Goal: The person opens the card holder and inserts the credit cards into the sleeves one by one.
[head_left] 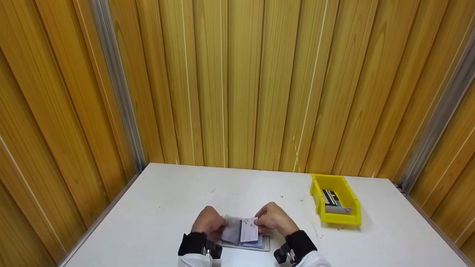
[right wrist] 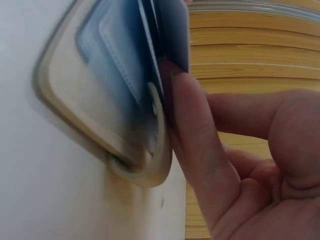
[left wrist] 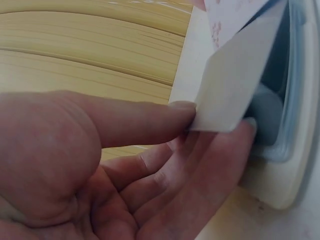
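A card holder with a pale cover (head_left: 266, 247) and clear plastic pages lies open on the table before me. My left hand (head_left: 208, 222) pinches the outer edge of a cloudy plastic sleeve (head_left: 231, 231) between thumb and fingertip; in the left wrist view the sleeve (left wrist: 232, 75) stands up off the holder. With thumb and fingers my right hand (head_left: 275, 219) holds a white card (head_left: 249, 230) with a small floral print, upright against the sleeve's right side. In the right wrist view a cream strap (right wrist: 150, 177) curls at the holder's edge, beside the fingers.
A yellow bin (head_left: 340, 218) stands at the right on the white table (head_left: 148, 222), with several cards (head_left: 330, 198) in it. Wood-patterned panels (head_left: 241, 92) close off the back and sides, with metal posts at the corners.
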`<state>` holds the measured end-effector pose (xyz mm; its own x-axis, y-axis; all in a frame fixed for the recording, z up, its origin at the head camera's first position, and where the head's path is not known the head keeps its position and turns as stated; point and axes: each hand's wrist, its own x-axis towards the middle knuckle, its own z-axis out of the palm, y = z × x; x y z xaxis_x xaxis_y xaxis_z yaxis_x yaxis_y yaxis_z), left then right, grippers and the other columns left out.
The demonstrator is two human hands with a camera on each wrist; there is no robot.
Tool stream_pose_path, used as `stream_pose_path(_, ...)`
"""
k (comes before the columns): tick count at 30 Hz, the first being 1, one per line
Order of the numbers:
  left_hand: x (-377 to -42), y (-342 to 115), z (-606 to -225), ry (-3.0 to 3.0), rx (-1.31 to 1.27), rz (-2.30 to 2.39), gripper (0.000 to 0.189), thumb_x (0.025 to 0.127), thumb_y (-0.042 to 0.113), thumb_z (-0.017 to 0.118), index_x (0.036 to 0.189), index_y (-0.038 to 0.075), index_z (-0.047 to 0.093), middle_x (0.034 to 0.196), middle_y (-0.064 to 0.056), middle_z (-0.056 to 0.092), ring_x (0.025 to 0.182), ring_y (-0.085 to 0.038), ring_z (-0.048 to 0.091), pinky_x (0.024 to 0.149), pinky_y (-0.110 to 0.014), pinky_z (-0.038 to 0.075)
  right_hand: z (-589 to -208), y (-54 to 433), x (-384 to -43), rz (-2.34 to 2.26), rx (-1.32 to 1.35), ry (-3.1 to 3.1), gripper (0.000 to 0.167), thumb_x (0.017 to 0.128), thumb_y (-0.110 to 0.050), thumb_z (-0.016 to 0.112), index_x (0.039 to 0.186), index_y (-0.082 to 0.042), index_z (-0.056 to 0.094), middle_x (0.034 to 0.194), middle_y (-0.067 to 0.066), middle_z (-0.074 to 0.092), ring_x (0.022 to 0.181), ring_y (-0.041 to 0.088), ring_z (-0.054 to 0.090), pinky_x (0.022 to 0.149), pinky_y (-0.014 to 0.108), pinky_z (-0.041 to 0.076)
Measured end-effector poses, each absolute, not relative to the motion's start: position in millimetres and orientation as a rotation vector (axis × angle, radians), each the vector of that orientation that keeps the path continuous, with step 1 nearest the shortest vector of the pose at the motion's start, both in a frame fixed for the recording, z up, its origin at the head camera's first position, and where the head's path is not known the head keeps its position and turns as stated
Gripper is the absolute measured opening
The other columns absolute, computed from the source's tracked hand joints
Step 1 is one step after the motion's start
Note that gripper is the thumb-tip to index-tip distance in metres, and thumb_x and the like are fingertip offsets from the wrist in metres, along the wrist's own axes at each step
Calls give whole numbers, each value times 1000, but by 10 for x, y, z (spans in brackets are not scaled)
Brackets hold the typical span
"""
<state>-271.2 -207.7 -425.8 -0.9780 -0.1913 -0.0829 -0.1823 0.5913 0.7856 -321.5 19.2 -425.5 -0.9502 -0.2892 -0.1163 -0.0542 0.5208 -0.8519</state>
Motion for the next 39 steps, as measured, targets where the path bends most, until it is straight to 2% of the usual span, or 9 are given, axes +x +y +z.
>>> stream_pose_path(8,-2711,-2108,-4302,-2798,319,-1444,10,86,3,78,91,-7,79,76,-12,80,71,-19,74,73,-30,57,-4301,205,-3210,-1387,-293,2511,15,89,1,78,103,4,76,84,6,72,61,8,67,57,18,58)
stream_pose_path(16,-2706,-2120,-4329,-2803,335,-1461,10,86,4,78,90,-6,79,76,-10,79,72,-19,74,75,-31,57,-4338,186,-3197,-1401,-310,2478,17,89,1,78,105,5,75,89,11,77,60,8,66,58,18,59)
stream_pose_path(24,-2703,-2133,-4323,-2795,337,-1485,10,87,5,77,90,-5,79,77,-10,79,73,-19,72,74,-30,57,-4350,147,-3199,-1413,-301,2462,18,90,0,78,107,5,76,92,12,77,61,8,67,59,19,60)
stream_pose_path(31,-2717,-2135,-4307,-2789,356,-1519,11,88,6,78,88,-4,79,76,-9,79,71,-17,73,72,-28,58,-4349,125,-3200,-1458,-267,2464,17,89,3,78,105,7,74,88,11,74,59,8,66,58,19,60)
stream_pose_path(39,-2729,-2134,-4289,-2800,363,-1501,11,88,8,79,87,-3,78,76,-8,79,70,-16,71,70,-26,55,-4324,143,-3211,-1475,-299,2438,21,90,1,78,110,7,74,90,9,73,61,9,67,59,20,60)
